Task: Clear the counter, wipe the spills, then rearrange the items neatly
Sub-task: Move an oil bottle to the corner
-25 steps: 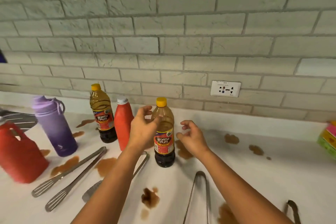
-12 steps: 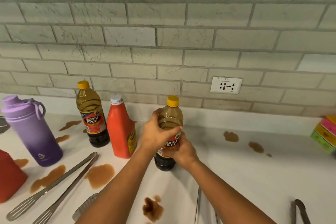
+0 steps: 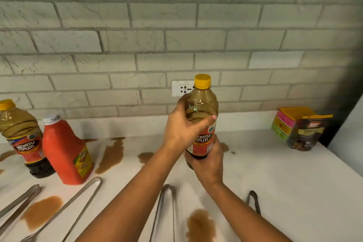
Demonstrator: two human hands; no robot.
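Head view, centre right of frame: bottle upright, lifted above desk. Left hand wrapped round its shoulder, right hand cupped under its base. Risks, by judgement: slipping from a wet grip, clipping tongs at lower centre, landing in brown spills.

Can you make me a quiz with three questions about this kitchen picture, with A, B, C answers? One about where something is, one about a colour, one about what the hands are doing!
1. What is right of the left bottle?
A. red jug
B. sponges
C. socket

2. What colour is the held bottle's cap?
A. white
B. yellow
C. purple

3. How is that bottle held?
A. one hand
B. both hands
C. standing free

Answers: 1 A, the red jug stands beside it. 2 B, its cap is yellow. 3 B, the left hand grips its middle and the right hand its base.
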